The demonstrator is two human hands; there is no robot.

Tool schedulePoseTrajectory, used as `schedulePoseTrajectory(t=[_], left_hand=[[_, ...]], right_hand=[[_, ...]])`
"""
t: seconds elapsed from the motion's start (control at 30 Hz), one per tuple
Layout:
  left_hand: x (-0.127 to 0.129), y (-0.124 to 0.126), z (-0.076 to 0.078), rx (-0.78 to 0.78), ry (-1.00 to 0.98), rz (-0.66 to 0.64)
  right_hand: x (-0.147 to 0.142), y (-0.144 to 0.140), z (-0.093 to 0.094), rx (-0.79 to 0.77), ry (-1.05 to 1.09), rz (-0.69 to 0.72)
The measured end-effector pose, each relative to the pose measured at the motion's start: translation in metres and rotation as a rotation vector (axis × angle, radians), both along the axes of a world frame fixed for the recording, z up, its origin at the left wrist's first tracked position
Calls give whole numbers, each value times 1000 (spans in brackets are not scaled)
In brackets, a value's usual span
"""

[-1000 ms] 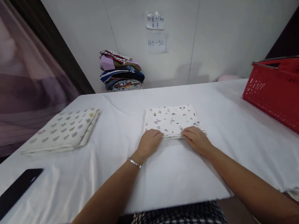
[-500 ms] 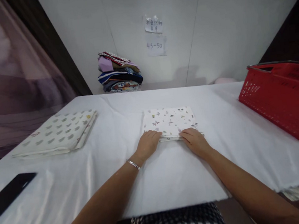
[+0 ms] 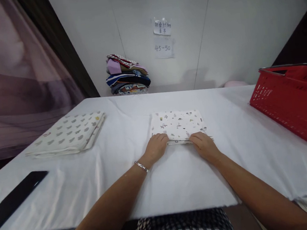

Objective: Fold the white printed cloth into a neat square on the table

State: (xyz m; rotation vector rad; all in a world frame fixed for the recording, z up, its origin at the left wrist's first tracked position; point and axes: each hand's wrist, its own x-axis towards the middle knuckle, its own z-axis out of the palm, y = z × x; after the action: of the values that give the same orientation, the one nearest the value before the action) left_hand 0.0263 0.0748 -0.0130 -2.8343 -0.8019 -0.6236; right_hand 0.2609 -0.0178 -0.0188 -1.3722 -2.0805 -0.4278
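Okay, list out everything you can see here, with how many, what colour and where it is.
folded patterned cloth: one, white with small dark prints, centre of the table, under both hands' fingertips
folded spotted cloth: one, cream with grey spots, left part of the table
basket: one, red plastic, right edge of the table
dark flat object: one, black, near left corner; cannot tell what it is
stack of folded clothes: one, mixed colours, behind the table by the wall
paper notes: two, white, on the wall
table: one, white cover
left hand: on the cloth's near edge; silver bracelet on the wrist
right hand: on the cloth's near edge
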Motion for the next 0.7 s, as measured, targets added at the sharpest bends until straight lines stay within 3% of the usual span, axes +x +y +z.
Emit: schedulePoseTrajectory(t=[0.17, 0.43, 0.7], left_hand=[[-1, 1, -4, 34, -9, -19], [-3, -3, 4, 14, -13, -51], [1, 0, 0, 34, 4, -40]], right_hand=[[1, 1, -3, -45, -12, 10], [0, -3, 0, -68, -6, 31], [0, -2, -3, -28, 29, 36]])
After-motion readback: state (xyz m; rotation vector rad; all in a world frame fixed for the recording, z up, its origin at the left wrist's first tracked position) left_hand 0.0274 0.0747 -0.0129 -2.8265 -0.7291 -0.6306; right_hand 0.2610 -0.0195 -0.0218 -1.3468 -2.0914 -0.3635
